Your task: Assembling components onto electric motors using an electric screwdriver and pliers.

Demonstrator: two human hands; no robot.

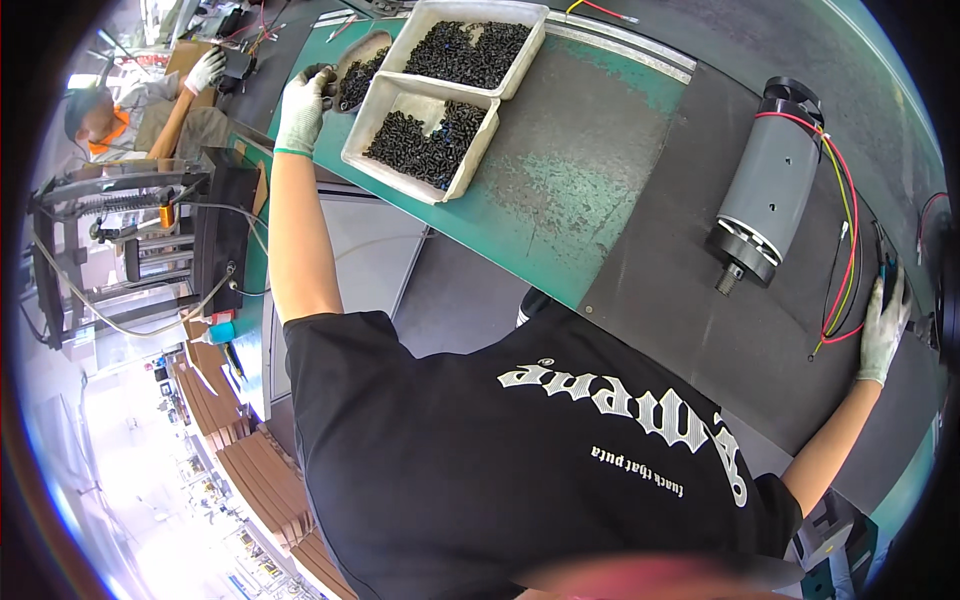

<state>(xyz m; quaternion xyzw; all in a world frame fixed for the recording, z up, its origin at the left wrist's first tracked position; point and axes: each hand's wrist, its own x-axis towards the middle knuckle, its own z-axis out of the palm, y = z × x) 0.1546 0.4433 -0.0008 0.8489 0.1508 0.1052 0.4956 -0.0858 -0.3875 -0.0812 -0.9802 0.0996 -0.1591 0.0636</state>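
Left hand (306, 108) by tray rim (374, 42), grip unclear; right hand (884, 322) around blue tool (888, 268); bare bench (570, 170) beside motor (770, 180).

Bench (640, 260) is shot from the wearer's head, pretty close up, with a wide fisheye aimed down over the near edge; the lower middle's mostly filled by a black shirt (420, 440), and straight edges get bent toward the rim.
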